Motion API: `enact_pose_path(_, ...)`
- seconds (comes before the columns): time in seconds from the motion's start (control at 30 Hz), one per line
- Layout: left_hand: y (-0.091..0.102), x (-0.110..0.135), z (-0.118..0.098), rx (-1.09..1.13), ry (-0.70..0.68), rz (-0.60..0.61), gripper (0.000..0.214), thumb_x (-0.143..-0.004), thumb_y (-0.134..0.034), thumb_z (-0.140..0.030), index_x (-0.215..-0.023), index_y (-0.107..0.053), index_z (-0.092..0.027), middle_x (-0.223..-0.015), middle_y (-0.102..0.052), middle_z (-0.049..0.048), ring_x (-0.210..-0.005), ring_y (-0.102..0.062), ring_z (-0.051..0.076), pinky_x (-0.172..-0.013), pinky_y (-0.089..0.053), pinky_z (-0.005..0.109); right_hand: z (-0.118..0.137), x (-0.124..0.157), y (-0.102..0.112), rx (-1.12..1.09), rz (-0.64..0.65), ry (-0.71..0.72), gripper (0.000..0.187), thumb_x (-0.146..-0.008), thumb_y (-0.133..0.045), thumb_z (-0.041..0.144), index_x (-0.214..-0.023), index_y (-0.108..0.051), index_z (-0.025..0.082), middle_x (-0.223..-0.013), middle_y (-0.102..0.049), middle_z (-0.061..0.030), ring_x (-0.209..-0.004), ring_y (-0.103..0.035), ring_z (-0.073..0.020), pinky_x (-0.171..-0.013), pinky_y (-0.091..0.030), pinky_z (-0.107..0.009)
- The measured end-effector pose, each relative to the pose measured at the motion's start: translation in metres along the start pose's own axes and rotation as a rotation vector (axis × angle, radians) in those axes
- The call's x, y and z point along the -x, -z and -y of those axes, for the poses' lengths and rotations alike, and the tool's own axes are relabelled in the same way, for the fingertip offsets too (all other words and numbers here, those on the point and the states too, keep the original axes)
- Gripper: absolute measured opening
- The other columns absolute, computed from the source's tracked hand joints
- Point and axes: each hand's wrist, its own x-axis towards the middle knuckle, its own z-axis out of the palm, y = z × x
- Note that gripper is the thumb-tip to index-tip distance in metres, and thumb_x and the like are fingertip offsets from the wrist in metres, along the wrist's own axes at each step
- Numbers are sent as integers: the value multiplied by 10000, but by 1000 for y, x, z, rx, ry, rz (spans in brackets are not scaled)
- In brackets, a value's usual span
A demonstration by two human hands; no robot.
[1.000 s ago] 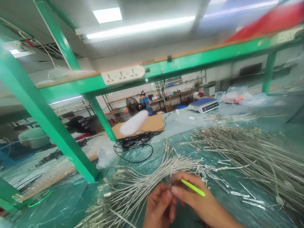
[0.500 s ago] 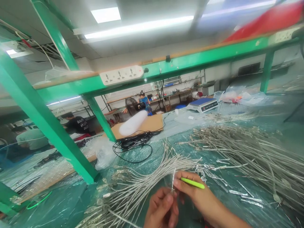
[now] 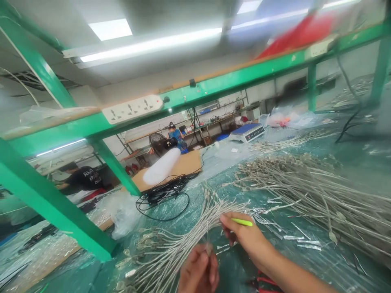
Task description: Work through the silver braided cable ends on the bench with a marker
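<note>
My left hand [image 3: 198, 270] sits at the bottom edge, its fingertips pinched on the end of a thin silver cable [image 3: 208, 238] that rises from it. My right hand [image 3: 244, 238] is just to the right and a little farther, gripping a lime-green tool [image 3: 242, 221] whose tip points right. Both hands hover over a fanned bundle of silver cables [image 3: 180, 236] with metal end fittings, spread on the green plastic-covered bench [image 3: 305, 260].
A larger heap of silver cables [image 3: 308, 187] fills the right. Silver strips [image 3: 290, 237] litter the bench. Black cable coil [image 3: 163, 195], white roll [image 3: 161, 166], blue scale [image 3: 247, 132] lie beyond. A green frame post [image 3: 55, 203] stands left, power strip [image 3: 132, 109] overhead. People work behind.
The view has swung right and down. My hands have drawn apart: the left dropped lower with the cable end, the right shifted up and away with the green tool.
</note>
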Motion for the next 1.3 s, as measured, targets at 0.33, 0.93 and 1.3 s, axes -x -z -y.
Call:
enact_pose_path(0.33,0,-3,9,-328,-323,-290,253,-656,-798,-382,-773,-692,-185,-641,-642,-5,-525,-487,108,-484,-390,196,6,25,-6,230,254,82,273,-755,-671,161,-1021,-666,221,-940,-639,-15,-845,-587,-188,-686,-458,-258)
enact_pose_path(0.93,0,-2,28,-752,-536,-426,41,-813,-626,-252,-811,-630,-211,-722,-604,-4,-676,-582,184,-642,-448,270,-2,35,-9,946,193,482,175,-892,-491,206,-718,-489,195,-719,-544,-1,-657,-548,-154,-602,-394,-259)
enact_pose_path(1.3,12,-5,8,-447,-308,-472,216,-716,-748,-336,-804,-663,-159,-711,-648,14,-619,-573,154,-589,-447,254,10,48,-11,783,275,510,161,-898,-517,248,-750,-562,203,-719,-544,-3,-658,-553,-151,-622,-433,-249)
